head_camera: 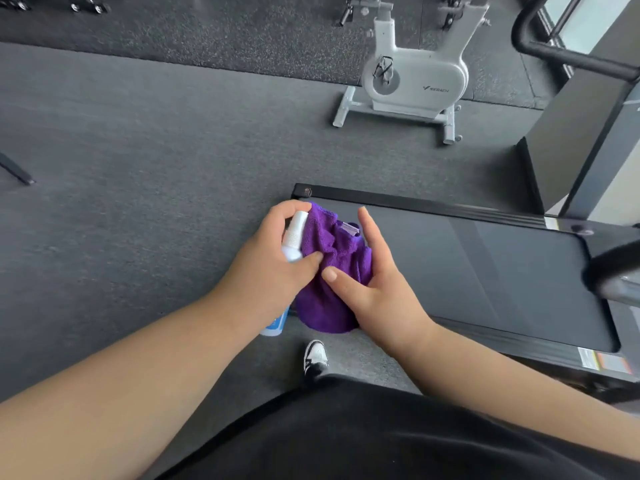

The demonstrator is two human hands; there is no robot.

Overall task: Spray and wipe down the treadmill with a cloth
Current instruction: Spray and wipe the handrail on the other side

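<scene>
Right, your left hand (277,261) is curled round the white spray bottle (293,239), nozzle end up by the fingertips, its blue-labelled base poking out below the wrist. Your right hand (374,285) cradles the purple cloth (329,289) from beneath, thumb pressed into the folds, fingers fairly straight along its far side. Both hover above the rear corner of the treadmill (485,271), whose dark belt stretches away to your right, untouched by the cloth so far.

That cloth looks soft, limp and light; bunched like this it will flop open unless you gather a wad into your palm. Best to take it in the middle, leaving a flat pad for wiping. I'd judge the bottle small, smooth and easy to let slip, so keep the body wrapped and a finger free for the pump. A white exercise bike (412,81) stands well apart on the grey floor (138,168).
</scene>
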